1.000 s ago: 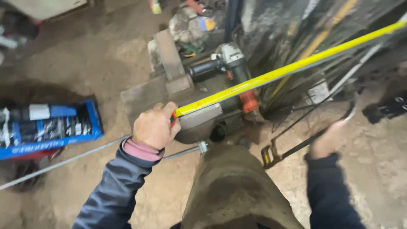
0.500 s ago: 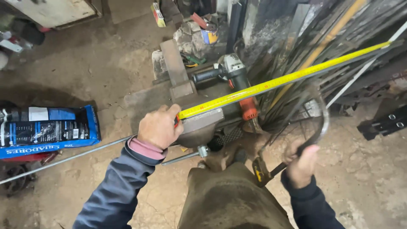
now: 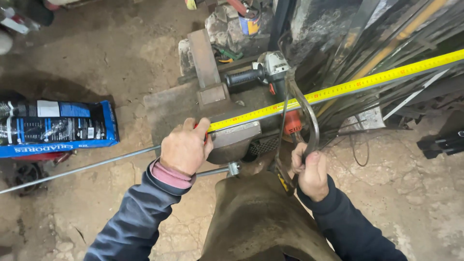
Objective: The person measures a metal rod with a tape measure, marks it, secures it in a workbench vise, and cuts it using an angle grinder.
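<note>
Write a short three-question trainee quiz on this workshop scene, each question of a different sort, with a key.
1. True or false: the left hand holds the tape measure case by the vise.
2. What does the right hand grip? A) hacksaw B) hammer C) drill
3. Fill in: the angle grinder lies ______ the tape, on the side away from the person.

Key
1. True. The yellow blade runs from that hand up to the right.
2. A. The hacksaw frame rises from the hand across the tape.
3. Beyond.
</note>
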